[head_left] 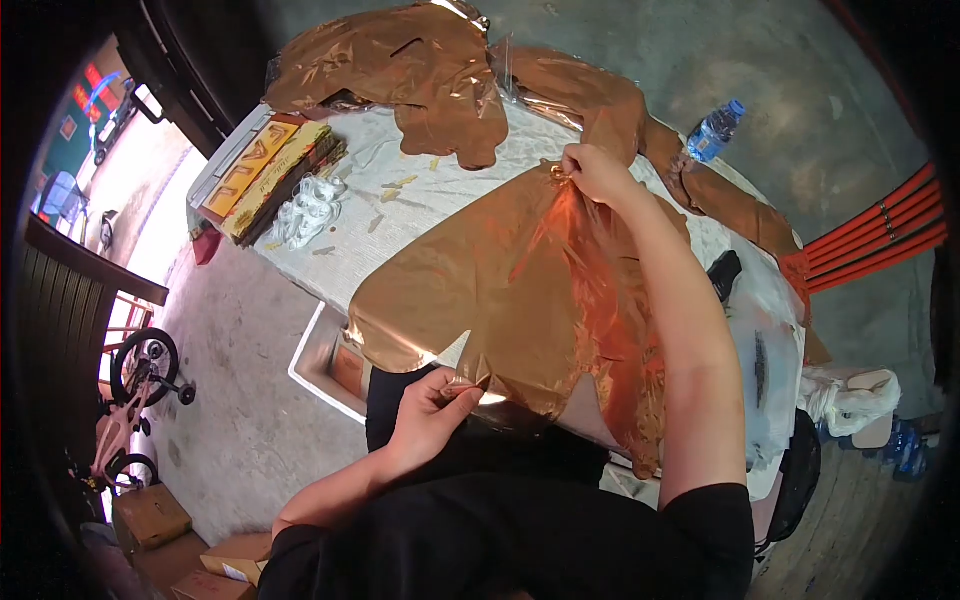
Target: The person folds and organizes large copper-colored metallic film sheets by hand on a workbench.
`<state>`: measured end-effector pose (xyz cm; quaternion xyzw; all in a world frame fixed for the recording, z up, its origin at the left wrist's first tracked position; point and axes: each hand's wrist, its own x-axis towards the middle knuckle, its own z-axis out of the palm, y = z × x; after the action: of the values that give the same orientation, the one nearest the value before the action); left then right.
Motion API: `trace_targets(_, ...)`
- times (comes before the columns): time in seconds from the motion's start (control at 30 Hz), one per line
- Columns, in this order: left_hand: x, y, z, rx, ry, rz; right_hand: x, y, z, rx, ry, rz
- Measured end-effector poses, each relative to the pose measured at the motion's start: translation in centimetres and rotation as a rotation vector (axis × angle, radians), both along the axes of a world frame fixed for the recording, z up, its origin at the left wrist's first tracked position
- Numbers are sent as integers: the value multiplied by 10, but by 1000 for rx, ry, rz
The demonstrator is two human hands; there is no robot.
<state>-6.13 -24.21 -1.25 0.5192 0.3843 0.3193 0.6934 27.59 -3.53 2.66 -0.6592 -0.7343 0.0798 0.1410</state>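
A large copper-coloured foil sheet (450,260) with a cut, lobed outline spreads across the white-covered table (370,215) in front of me. My right hand (598,178) is closed on its gathered, crumpled top, at the far side. Below that pinch, creases run through a shinier orange-red part of the sheet. At the near table edge, my left hand (435,405) pinches the sheet's lower border between thumb and fingers. More copper foil pieces (400,60) lie piled along the table's far side, some with clear plastic film around them.
Patterned boxes (275,175) and a bundle of white string (308,212) sit at the table's left end. A water bottle (716,130) stands beyond the foil. Red poles (875,235) jut in from the right. A white foam box (325,365) and a bicycle (135,400) are at left.
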Motion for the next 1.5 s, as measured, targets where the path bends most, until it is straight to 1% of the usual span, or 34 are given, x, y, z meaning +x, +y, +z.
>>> trace_targets(0.03, 2, 0, 0, -11, -60, 33, -1, 0, -1, 5, 56, 4)
trace_targets(0.07, 0, 0, 1, -16, -57, 35, -2, -1, -1, 0, 58, 6)
trace_targets(0.13, -5, 1, 4, -124, -100, -7, -5, -1, 1, -17, 74, -13)
trace_targets(0.2, -10, 2, -1, -100, -100, -44, -5, 0, -1, -3, 98, 1)
trace_targets(0.4, -2, 2, 12, -112, 11, 34, -3, 3, -9, 96, 149, 46)
trace_targets(0.53, -4, 4, 9, -62, 3, 53, -2, 8, -19, 194, 170, 43)
trace_targets(0.6, -4, 6, 8, -34, 37, 82, -7, 6, -15, 190, 157, 15)
trace_targets(0.67, -5, 6, 7, -35, 27, 70, -10, 2, -12, 156, 42, -73)
trace_targets(0.7, -5, 6, 7, -36, 18, 63, -9, 0, -12, 156, 42, -73)
trace_targets(0.77, -7, 6, 7, -36, 23, 47, -7, -6, -11, 328, 39, 8)
trace_targets(0.9, -6, 4, 7, -75, -16, 38, -10, -20, -12, 389, 74, 55)
trace_targets(0.97, -5, 5, 8, -62, 9, 38, -16, -27, -14, 419, 87, 130)
trace_targets(1.1, -5, 5, 3, -40, 21, 38, -18, -23, -27, 441, 117, 114)
trace_targets(1.2, -5, 5, 7, -45, 22, 31, -24, -26, -29, 456, 133, 147)
trace_targets(1.27, -6, 5, 4, -49, 14, 30, -26, -28, -28, 396, -5, 155)
trace_targets(1.4, -7, 4, 1, -52, 21, 17, -26, -32, -29, 419, -26, 149)
trace_targets(1.5, -7, 4, -1, -66, 1, 5, -24, -37, -27, 352, -28, 148)
